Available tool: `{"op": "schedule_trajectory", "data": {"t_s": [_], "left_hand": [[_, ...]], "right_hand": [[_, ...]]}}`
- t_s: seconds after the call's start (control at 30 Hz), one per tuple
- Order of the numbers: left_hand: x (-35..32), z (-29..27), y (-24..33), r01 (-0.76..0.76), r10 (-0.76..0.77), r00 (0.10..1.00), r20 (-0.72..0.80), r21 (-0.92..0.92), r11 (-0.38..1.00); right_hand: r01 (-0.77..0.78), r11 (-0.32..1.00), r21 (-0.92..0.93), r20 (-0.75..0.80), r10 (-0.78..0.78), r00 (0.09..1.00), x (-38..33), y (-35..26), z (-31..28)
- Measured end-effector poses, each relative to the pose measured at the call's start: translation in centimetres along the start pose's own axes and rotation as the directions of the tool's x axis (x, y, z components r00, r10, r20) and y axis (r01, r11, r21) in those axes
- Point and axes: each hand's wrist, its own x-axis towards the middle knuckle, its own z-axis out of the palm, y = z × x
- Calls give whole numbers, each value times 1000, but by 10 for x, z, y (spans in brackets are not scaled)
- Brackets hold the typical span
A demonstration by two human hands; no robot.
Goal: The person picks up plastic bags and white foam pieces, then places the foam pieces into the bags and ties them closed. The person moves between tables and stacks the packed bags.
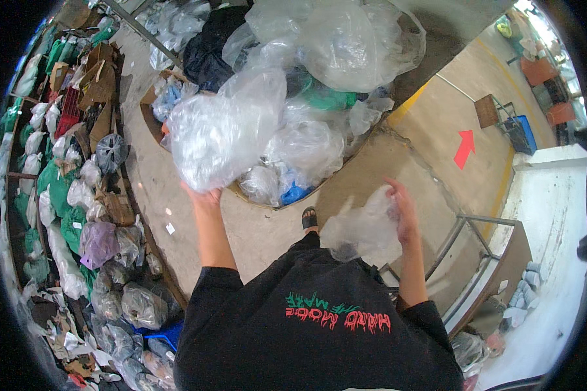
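Observation:
My left hand is closed on the lower edge of a large crumpled clear plastic bag; its fingers are mostly hidden behind the film. This bag is raised over the left side of a big bin heaped with plastic film. Off to the right, my right hand has its fingers curled at the edge of a smaller clear plastic bag, which hangs blurred beside my body. Within the bin lie clear bags, a green plastic piece and a blue plastic piece.
Along the left runs a long heap of bagged plastics with cardboard. A metal frame stands near on the right. Farther right are a red floor arrow, a blue-and-black crate and a white wall.

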Motion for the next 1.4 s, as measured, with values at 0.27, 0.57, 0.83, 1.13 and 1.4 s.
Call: {"op": "schedule_trajectory", "data": {"t_s": [0.27,0.57,0.83,1.13,1.4], "left_hand": [[-66,-16,-124,434,-697,701,-151,866,249],[-7,-68,-198,699,-359,705,-612,686,202],[123,-53,-390,158,-416,905,-90,978,133],[182,8,-386,583,-521,807,-278,233,779],[163,177,-249,15,-13,999,-39,46,999]], "right_hand": [[-111,993,51,334,88,939,25,25,70],[-276,951,136,-470,308,827,-26,81,-96],[-552,766,-329,-832,41,553,-105,143,-220],[-594,709,-381,-844,-4,536,-63,149,-324],[-537,749,-389,-653,187,734,59,114,-411]]}}
